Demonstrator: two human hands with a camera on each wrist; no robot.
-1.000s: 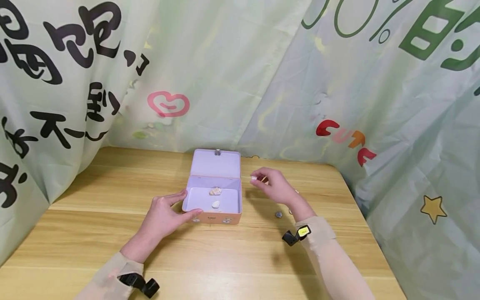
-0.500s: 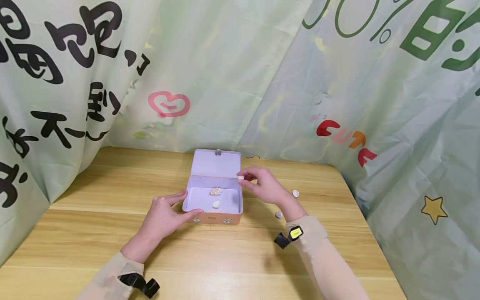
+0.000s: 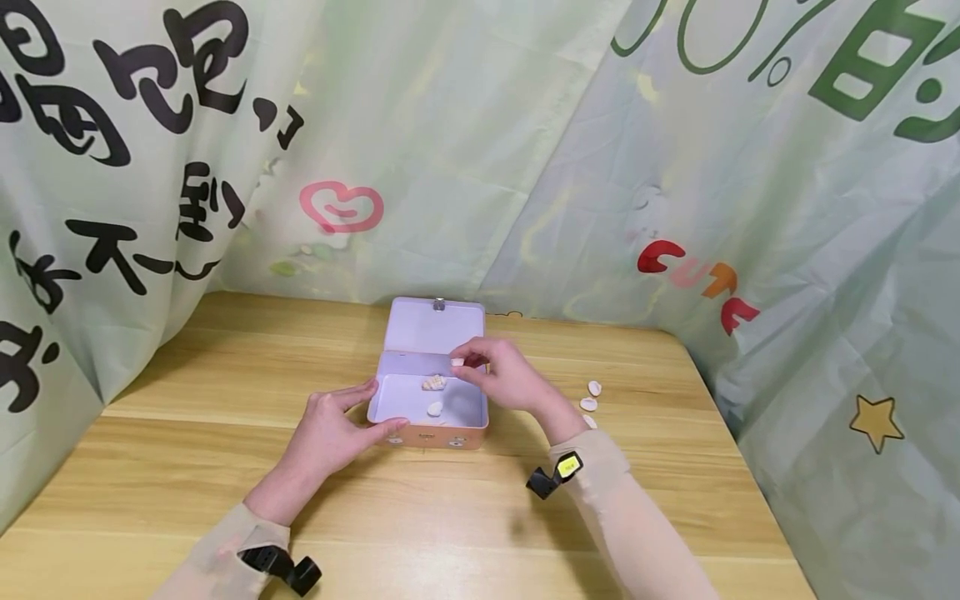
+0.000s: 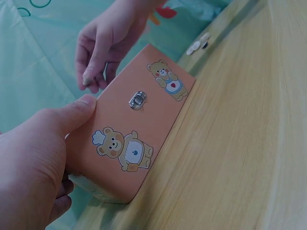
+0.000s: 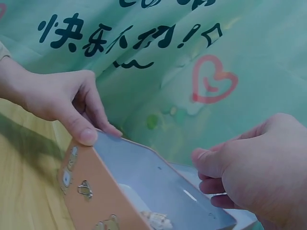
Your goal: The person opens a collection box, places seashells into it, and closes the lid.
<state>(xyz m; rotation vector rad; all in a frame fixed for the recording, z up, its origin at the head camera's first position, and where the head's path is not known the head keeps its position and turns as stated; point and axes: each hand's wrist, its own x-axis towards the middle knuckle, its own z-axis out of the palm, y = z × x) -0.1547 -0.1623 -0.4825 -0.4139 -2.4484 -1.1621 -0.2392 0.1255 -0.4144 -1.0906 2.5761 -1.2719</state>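
In the head view, your left hand (image 3: 333, 433) grips the near left corner of the box (image 3: 442, 438), thumb on the front wall and fingers along the left side. Your right hand (image 3: 504, 377) pinches a small white piece (image 3: 457, 362) between thumb and fingers, above the right part of the box, whose lid (image 3: 435, 325) stands raised behind. Inside lie a ridged shell (image 3: 434, 382), below and left of your right fingertips, and nearer you a white shell (image 3: 435, 409). Three white pieces (image 3: 588, 404) rest on the table (image 3: 420, 525), beside your right forearm.

From the left wrist, your left thumb touches the box's rim, and your right fingertips, closed on something small, hang just past that rim.

From the right wrist, your right thumb presses against its fingers over the box; whatever they hold is hidden there.
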